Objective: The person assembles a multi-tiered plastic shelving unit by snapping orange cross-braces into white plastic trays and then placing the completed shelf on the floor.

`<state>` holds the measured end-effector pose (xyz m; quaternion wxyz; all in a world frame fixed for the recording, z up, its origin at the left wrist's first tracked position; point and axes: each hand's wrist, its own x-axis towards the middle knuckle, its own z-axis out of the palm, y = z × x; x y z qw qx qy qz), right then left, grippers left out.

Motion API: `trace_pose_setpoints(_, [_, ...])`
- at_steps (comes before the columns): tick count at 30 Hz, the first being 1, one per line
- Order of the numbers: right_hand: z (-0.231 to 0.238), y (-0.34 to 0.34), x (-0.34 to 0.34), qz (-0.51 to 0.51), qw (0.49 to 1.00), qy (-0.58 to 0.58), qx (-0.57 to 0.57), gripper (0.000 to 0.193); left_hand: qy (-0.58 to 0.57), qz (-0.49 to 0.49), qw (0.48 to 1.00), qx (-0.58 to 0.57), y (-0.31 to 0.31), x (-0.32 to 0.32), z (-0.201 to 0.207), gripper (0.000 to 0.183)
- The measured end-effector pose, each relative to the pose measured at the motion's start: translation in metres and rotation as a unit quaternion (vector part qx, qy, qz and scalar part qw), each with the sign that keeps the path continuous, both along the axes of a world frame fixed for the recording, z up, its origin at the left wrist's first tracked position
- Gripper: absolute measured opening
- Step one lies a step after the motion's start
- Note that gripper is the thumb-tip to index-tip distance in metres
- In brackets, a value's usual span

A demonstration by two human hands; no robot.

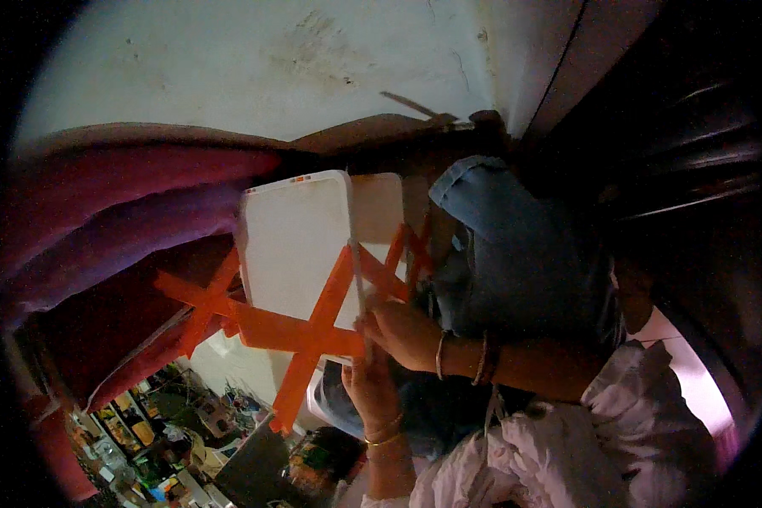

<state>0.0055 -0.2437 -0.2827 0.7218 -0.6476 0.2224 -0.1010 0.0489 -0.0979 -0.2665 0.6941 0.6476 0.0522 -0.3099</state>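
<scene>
A white rectangular folding panel (296, 237) stands tilted in front of me, with orange crossed legs (313, 334) running across its lower part and out to the left. Behind it on the right a second white panel (378, 203) shows, with more orange crossed strips beside it. My right hand (398, 332), with bangles at its wrist, is closed on the near right edge where the orange strips meet. Just below, my left hand (371, 391) is closed on the lower corner of the same piece. The fingertips of both hands are partly hidden in the dim light.
My bent leg in blue jeans (525, 254) is at the right. Red and purple cloth (118, 212) lies at the left, below a stained pale wall (254, 68). Many small household items (178, 432) crowd the lower left. Dark ridged surfaces (694, 169) stand far right.
</scene>
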Motion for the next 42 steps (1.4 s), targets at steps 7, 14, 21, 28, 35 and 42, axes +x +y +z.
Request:
trace_pose_setpoints(7, [-0.001,-0.004,-0.002,0.03,0.999,0.004,-0.011,0.023,0.08,0.006,0.991,-0.104,-0.015,-0.01,0.001,0.059])
trace_pose_setpoints(14, [-0.005,-0.005,-0.006,0.06,0.997,0.02,-0.032,0.025,-0.005,-0.043,0.998,-0.047,-0.018,-0.015,-0.006,0.069])
trace_pose_setpoints(21, [-0.004,-0.011,0.009,0.084,0.991,-0.005,-0.101,0.033,0.007,0.021,0.996,-0.088,-0.023,0.003,-0.015,0.053])
trace_pose_setpoints(28, [-0.02,0.006,-0.011,-0.001,0.997,0.017,0.081,0.035,0.029,0.027,0.998,-0.047,0.021,-0.004,0.037,0.038])
trace_pose_setpoints(35, [-0.003,-0.007,-0.038,0.174,0.959,0.111,-0.193,0.018,-0.039,0.064,0.971,-0.228,0.118,0.082,0.026,0.037])
trace_pose_setpoints(42, [-0.02,-0.002,-0.07,0.177,0.872,0.102,-0.444,0.02,-0.425,0.089,0.87,0.235,0.14,0.235,-0.257,0.031])
